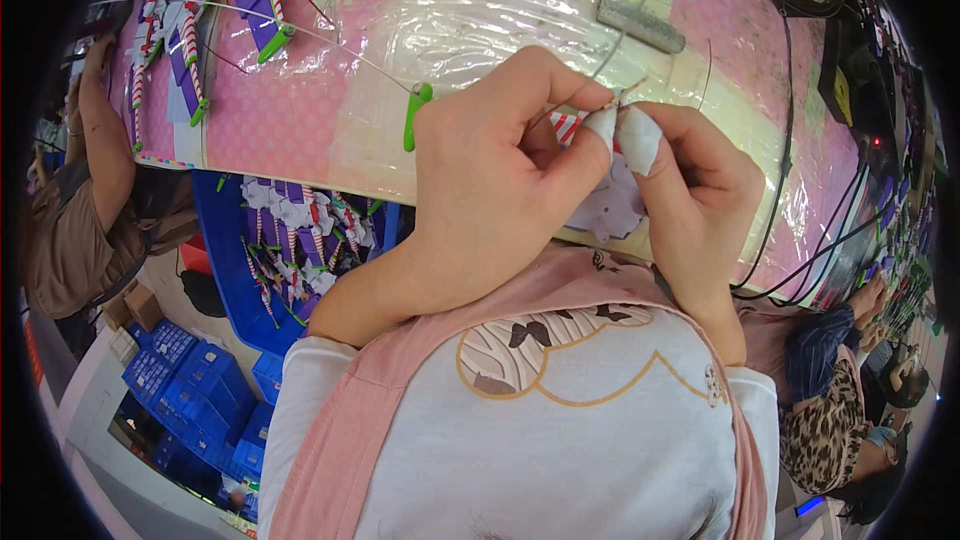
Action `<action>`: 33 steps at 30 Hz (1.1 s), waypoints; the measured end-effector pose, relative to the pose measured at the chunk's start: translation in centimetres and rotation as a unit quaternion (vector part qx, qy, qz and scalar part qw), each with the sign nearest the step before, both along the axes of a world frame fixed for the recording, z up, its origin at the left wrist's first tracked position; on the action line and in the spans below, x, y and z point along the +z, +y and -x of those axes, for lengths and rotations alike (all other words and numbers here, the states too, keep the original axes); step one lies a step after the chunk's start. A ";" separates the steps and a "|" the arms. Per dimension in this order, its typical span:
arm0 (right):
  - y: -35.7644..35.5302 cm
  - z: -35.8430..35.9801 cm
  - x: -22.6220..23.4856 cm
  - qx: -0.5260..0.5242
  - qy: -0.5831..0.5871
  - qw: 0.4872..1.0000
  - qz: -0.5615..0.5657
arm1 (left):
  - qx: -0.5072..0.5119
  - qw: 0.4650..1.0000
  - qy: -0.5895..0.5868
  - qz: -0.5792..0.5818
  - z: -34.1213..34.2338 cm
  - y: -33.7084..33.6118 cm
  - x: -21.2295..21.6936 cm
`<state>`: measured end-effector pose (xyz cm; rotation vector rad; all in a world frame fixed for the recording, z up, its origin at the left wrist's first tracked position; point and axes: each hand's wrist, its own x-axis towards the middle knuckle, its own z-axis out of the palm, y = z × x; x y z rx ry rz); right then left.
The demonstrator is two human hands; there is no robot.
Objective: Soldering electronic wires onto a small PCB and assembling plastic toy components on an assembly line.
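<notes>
My left hand (500, 165) is closed in a pinch, its thumb wrapped in a white finger cover. Right beside it my right hand (705, 190) pinches too, with a similar white cover on the thumb. Between the fingertips, thin wires (632, 89) stick out, and both hands grip them. Below the hands lies a white plastic toy part (608, 208) with red-and-white stripes, mostly hidden by my fingers. A green tip (416, 118) shows left of my left hand, and a thin pale cable runs from it toward the upper left.
Winged toy parts (185, 30) in purple, white and green lie at the table's far left. A blue bin (225, 285) of similar parts stands below the table edge. A grey bar (640, 24) rests on the plastic-covered table (470, 0). Black cables (788, 140) cross the right side. Co-workers sit on both sides.
</notes>
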<state>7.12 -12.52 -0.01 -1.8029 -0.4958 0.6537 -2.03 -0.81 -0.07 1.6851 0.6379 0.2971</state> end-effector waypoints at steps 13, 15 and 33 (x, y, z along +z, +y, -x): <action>-1.2 -1.6 -1.8 0.040 -0.054 0.998 -0.011 | 0.009 0.960 -0.130 -0.247 -0.9 -1.3 -1.2; -1.1 -1.4 -2.4 0.036 -0.044 0.996 -0.062 | 0.008 0.938 -0.155 -0.310 -1.0 -1.3 -1.7; -0.8 -1.2 -0.1 0.029 -0.108 0.993 0.037 | -0.063 0.993 0.038 -0.092 -3.1 0.9 1.1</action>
